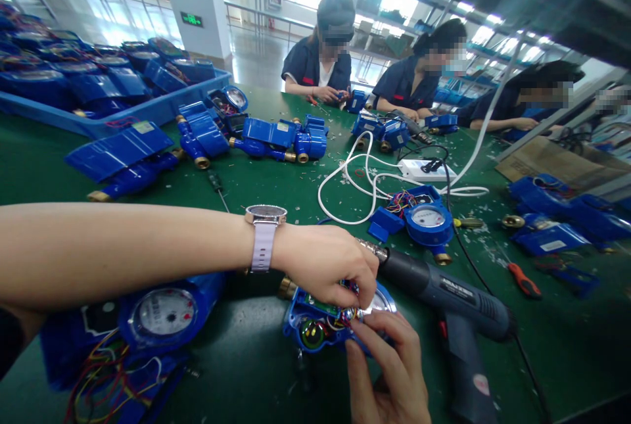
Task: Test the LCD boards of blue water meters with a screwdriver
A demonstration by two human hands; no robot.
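A blue water meter [294,320] lies in front of me with its electronics housing uncovered. Inside it show a green circuit board, a round dark part and coloured wires [349,314]. My left hand [331,265], wearing a watch [265,215] on its wrist, reaches over the meter with its fingers pinched on the wires. From below, my right hand [394,365] curls its fingers over the meter's near side, fingertips beside the wires. The hands partly hide the meter's dial and housing. Just right of them rests a heat gun [446,292], its metal nozzle close behind my left hand.
Another opened meter [162,312] lies at left front, and one [428,219] beyond the heat gun. A blue tray [123,123] holds several meters. A white cable [323,194] runs to a power strip [426,169]. Screwdrivers [525,281] lie about. Co-workers [320,49] sit across the table.
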